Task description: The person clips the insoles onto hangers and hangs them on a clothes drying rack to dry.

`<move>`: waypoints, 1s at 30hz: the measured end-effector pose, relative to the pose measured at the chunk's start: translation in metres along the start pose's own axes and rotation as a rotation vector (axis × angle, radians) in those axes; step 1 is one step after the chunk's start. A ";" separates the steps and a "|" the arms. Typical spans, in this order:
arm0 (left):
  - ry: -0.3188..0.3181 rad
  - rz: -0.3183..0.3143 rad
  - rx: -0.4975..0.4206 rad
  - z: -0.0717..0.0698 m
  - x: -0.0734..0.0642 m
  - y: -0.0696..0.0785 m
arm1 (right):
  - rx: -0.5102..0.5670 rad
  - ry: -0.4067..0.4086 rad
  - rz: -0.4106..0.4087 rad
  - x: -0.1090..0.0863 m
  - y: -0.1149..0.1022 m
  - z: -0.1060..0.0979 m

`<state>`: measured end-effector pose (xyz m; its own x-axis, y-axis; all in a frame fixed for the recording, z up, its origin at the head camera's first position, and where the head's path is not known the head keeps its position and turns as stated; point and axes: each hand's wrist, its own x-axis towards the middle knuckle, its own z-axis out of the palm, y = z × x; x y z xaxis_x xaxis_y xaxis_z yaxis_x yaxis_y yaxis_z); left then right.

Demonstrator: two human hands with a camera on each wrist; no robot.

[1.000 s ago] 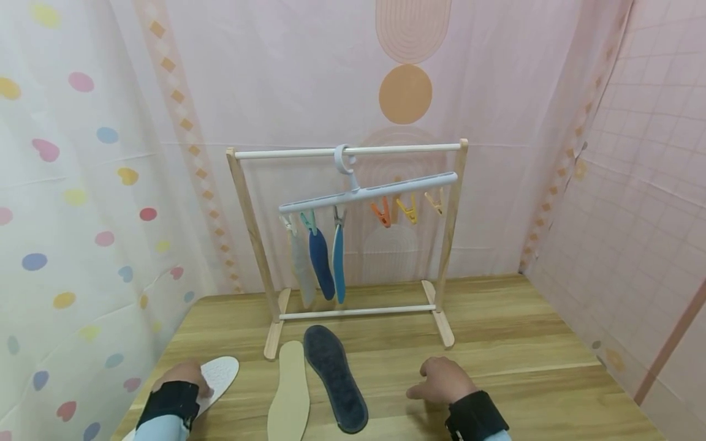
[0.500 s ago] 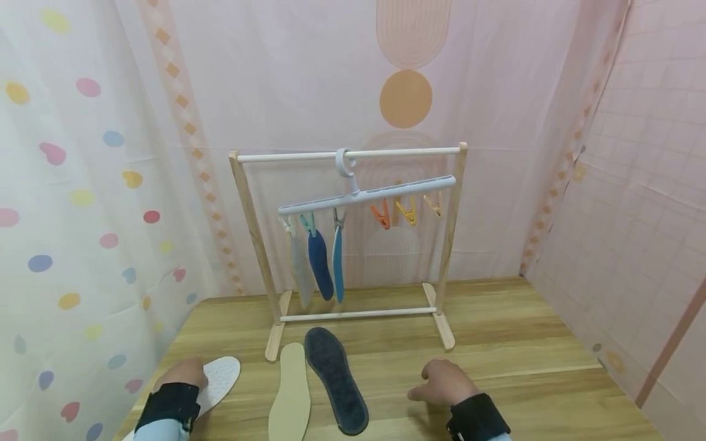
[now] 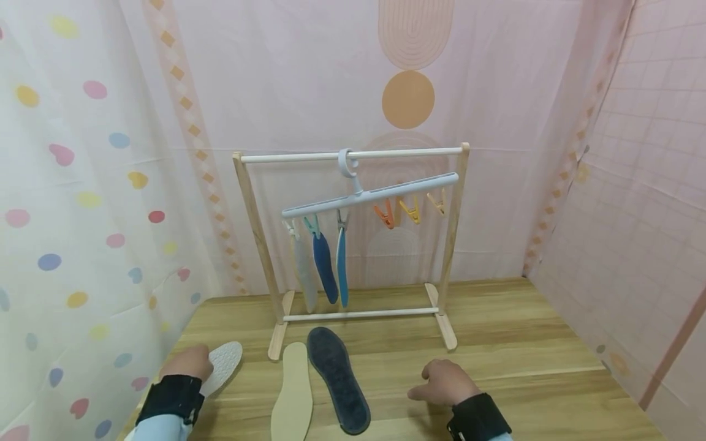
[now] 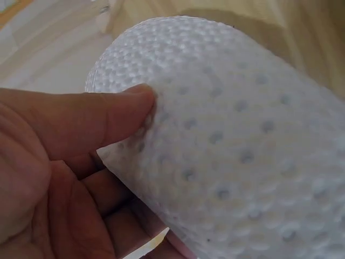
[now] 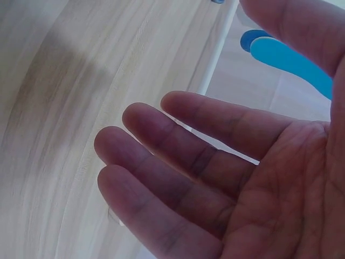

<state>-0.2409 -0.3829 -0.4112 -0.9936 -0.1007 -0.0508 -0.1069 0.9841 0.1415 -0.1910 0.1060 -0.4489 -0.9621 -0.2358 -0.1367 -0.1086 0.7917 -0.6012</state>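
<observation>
My left hand (image 3: 189, 362) pinches a white textured insole (image 3: 223, 366) by its edge at the table's left. In the left wrist view the thumb presses on the dimpled face of the insole (image 4: 232, 135), with the other fingers behind it. Over the table on the right, my right hand (image 3: 443, 384) holds nothing, its fingers relaxed and apart in the right wrist view. Between the hands lie a beige insole (image 3: 293, 392) and a dark grey insole (image 3: 338, 380), side by side. The lower end of the white insole is mostly hidden by the wrist.
A wooden rack (image 3: 449, 245) stands behind, bearing a tilted light-blue clip hanger (image 3: 369, 195). From its left half hang a whitish insole (image 3: 304, 275), a dark blue insole (image 3: 325, 266) and a bright blue insole (image 3: 342, 269). An orange clip (image 3: 385, 214) and a yellow clip (image 3: 410, 211) hang at right.
My left hand has raised the white insole slightly off the table, tilting it up. The right hand stays in place. The head view has shifted a little.
</observation>
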 end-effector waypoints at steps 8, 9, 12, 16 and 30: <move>0.051 0.031 -0.027 -0.010 0.000 0.016 | -0.011 0.012 -0.004 -0.001 0.000 -0.002; 0.055 0.041 -0.025 -0.011 0.000 0.017 | -0.011 0.014 -0.003 -0.001 0.000 -0.002; 0.062 0.067 -0.023 -0.016 -0.002 0.023 | -0.009 0.013 0.004 -0.001 0.000 -0.003; 0.092 0.098 -0.034 -0.021 -0.005 0.031 | -0.005 0.010 0.018 0.000 -0.001 -0.003; 0.119 0.124 -0.065 -0.030 -0.004 0.055 | -0.018 0.016 -0.001 0.002 -0.004 -0.006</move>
<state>-0.2434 -0.3323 -0.3739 -0.9962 0.0006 0.0875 0.0185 0.9789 0.2034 -0.1934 0.1055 -0.4424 -0.9658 -0.2278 -0.1237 -0.1137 0.8013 -0.5873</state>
